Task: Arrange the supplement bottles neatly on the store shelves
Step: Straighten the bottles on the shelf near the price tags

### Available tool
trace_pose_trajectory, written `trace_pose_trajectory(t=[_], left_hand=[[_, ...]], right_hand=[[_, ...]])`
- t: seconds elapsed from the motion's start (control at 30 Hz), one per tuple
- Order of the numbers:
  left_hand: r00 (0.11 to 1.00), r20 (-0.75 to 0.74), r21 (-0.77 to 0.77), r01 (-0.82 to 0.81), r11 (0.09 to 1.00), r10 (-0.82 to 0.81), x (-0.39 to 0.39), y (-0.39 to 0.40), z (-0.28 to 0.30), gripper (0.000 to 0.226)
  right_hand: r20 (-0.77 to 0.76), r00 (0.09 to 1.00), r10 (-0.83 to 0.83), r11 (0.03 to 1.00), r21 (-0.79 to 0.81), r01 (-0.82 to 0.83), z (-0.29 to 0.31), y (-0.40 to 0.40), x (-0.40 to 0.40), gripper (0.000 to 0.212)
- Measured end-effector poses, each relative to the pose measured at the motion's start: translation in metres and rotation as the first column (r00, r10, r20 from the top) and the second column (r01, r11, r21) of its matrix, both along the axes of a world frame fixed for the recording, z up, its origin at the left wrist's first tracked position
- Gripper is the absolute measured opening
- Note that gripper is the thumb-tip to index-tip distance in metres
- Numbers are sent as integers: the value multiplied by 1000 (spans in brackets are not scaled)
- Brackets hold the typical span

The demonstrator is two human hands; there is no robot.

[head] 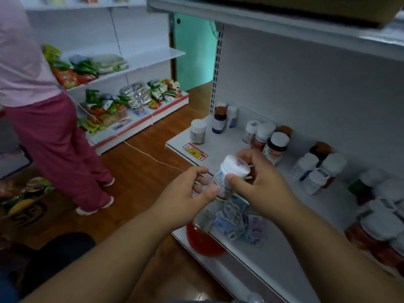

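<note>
I hold a white-capped supplement bottle [229,174] in front of the white shelf [220,147], tilted with its cap toward me. My left hand [188,191] grips its lower body with thumb and fingers. My right hand [260,182] curls round its cap end. On the shelf stand several bottles: a clear one [197,131] at the left edge, a dark one [219,121] behind it, a brown group [274,146] and white-capped ones [314,171] further right. More bottles [378,228] crowd the far right.
A person in pink [43,119] stands at the left by snack shelves [122,101]. A lower shelf holds loose packets [238,217] and a red bottle [203,241]. A cardboard box [24,206] of goods sits on the wooden floor. Another shelf [284,20] hangs overhead.
</note>
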State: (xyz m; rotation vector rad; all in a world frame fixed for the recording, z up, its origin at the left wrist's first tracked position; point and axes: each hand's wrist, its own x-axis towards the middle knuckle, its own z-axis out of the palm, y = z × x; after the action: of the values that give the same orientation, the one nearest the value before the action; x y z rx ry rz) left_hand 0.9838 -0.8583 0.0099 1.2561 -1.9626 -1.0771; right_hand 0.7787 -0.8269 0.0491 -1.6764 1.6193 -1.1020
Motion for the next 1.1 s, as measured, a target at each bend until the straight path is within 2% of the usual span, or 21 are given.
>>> trace_pose_trajectory(t=[0.13,0.37,0.5,0.57,0.63,0.77,0.9,1.1], left_hand=[[998,33,-29,53,998,-52,-7,-59,-7,74],[985,164,-119,77,990,-57,-5,-139,-14,69],[965,261,-362,106,926,-8,1,-189,-14,61],[944,329,-482,141,865,29,-3,-217,-14,54],[914,407,-564,247,788,4,-8,-246,-17,58],[767,617,-466,536,704,-175,-18,-295,-18,84],[560,769,-313,751,581,-309,-32,-319,-25,82],[497,768,-264,820,508,-403,-36,-324,-27,68]], right_hand=[[-76,993,-94,995,28,96,-7,-51,-3,47],[-143,987,-78,997,4,79,-20,-138,1,46],[-212,971,-114,992,26,122,-31,-171,4,43],[-287,947,-142,986,43,161,-42,-183,7,38],[-356,919,-171,976,67,207,-52,-193,12,37],[-398,896,-195,961,107,257,-61,-208,26,34],[-399,882,-249,943,107,315,-67,-212,42,36],[-396,849,-350,902,104,420,-68,-210,56,39]])
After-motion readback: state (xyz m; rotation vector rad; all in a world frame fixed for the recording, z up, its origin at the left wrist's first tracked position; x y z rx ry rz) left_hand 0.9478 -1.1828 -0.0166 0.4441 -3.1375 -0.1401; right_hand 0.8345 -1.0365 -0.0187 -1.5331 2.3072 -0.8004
